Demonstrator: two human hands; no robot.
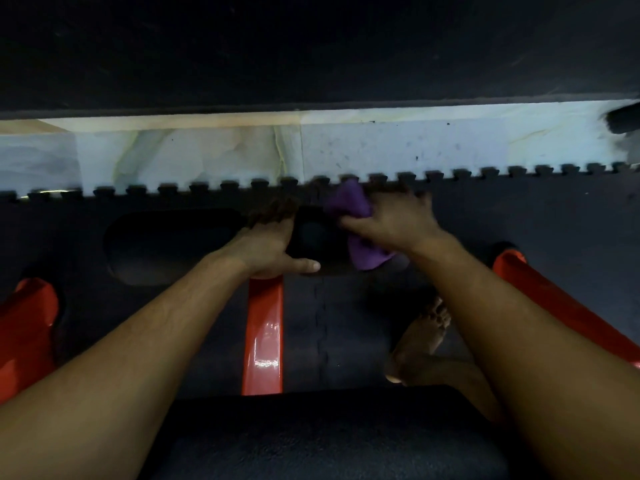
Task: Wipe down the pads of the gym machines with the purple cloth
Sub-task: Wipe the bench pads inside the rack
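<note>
Purple cloth point(349, 216) gripped by right hand point(391, 223) on pad point(311, 237)

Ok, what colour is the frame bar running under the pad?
Glossy red-orange, seen in the head view: the frame bar runs toward the camera from beneath the black pad.
</note>
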